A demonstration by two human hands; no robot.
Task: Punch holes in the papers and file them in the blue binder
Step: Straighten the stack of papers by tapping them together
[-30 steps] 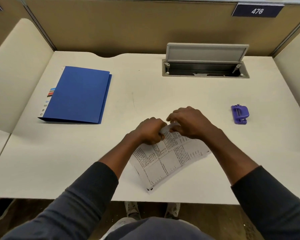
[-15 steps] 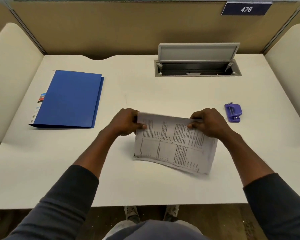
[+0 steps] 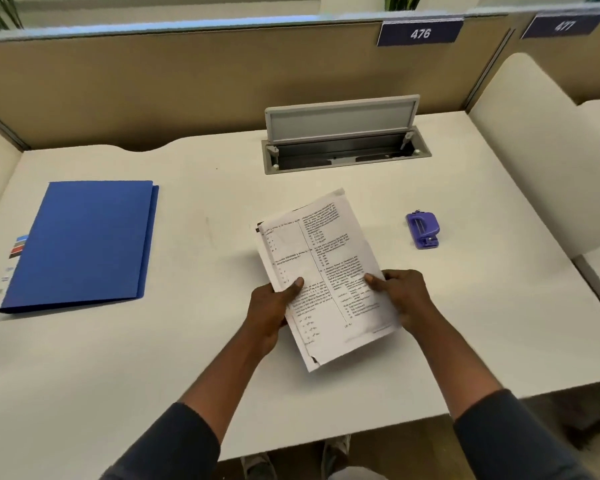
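A stack of printed papers (image 3: 326,258) is held above the middle of the white desk (image 3: 118,358), long side running away from me. My left hand (image 3: 274,310) grips its near left edge, thumb on top. My right hand (image 3: 404,299) grips the near right edge, thumb on the print. The closed blue binder (image 3: 84,240) lies flat at the left of the desk. A small purple hole punch (image 3: 423,229) sits to the right of the papers, apart from both hands.
An open grey cable box (image 3: 343,147) with a raised lid is set into the desk at the back. Tan partition walls (image 3: 187,81) enclose the desk behind, cream side panels (image 3: 534,150) stand at left and right.
The papers went from lying on the desk under both hands to being lifted and turned lengthwise. Both hands shifted from the top edge to the near side edges.
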